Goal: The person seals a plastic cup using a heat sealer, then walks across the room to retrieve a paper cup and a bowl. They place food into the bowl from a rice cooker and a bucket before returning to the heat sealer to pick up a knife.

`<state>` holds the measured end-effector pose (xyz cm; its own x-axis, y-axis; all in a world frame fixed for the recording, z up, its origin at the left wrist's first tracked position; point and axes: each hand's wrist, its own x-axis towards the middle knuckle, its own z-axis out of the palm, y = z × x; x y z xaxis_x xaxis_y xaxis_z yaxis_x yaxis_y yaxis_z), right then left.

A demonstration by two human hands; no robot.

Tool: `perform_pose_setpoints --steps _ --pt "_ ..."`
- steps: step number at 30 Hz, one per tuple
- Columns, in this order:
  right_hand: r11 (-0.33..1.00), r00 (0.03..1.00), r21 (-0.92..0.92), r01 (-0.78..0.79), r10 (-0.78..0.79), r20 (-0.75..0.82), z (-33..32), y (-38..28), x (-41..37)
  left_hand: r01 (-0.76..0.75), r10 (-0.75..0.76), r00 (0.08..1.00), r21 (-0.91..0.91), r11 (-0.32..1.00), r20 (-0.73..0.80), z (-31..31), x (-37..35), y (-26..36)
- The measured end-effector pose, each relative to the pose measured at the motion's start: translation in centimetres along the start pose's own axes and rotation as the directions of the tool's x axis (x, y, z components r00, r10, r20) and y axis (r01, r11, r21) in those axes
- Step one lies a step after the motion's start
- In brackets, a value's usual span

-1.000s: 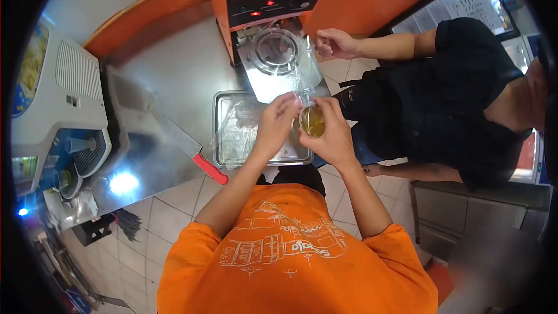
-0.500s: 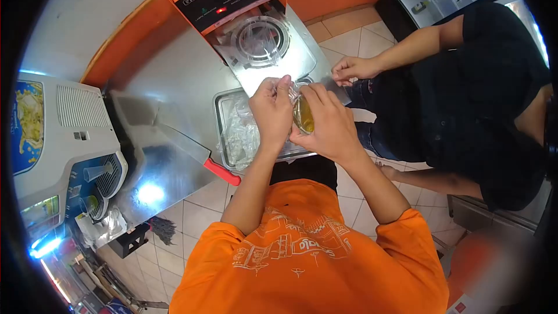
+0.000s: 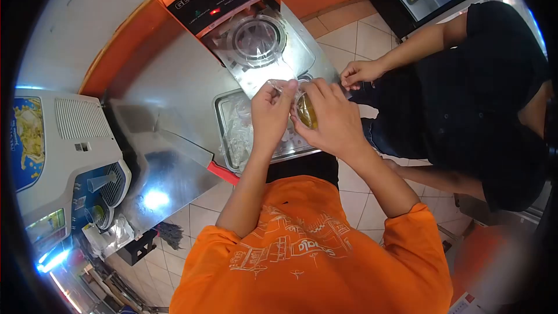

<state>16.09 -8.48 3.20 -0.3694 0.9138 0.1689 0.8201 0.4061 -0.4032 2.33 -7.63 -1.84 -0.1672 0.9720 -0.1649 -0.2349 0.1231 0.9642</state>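
From my remote seat I see the right hand (image 3: pixel 331 113) wrapped round a clear cup (image 3: pixel 306 110) of yellow-green liquid, fingers curled together over its side; cup's up over the metal tray (image 3: pixel 221 131), between both hands. Left hand (image 3: pixel 270 113) just beside it, thumb and fingertips pinching thin clear plastic (image 3: pixel 276 85), I can't tell how far that runs. Crumpled plastic sheets (image 3: pixel 236 131) in tray, GETRA machine (image 3: pixel 224 0) beyond, red-handled knife (image 3: pixel 222 172) at left, co-worker's hand (image 3: pixel 361 73) near on the right, can't tell its grip
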Motion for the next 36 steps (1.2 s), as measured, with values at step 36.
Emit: perform_pose_setpoints --steps 36 --pt "0.957 0.927 0.105 0.272 -0.29 0.237 5.6 -7.5 -1.9 0.308 -0.285 0.948 0.174 0.935 -0.143 -20.8 -10.9 -1.4"
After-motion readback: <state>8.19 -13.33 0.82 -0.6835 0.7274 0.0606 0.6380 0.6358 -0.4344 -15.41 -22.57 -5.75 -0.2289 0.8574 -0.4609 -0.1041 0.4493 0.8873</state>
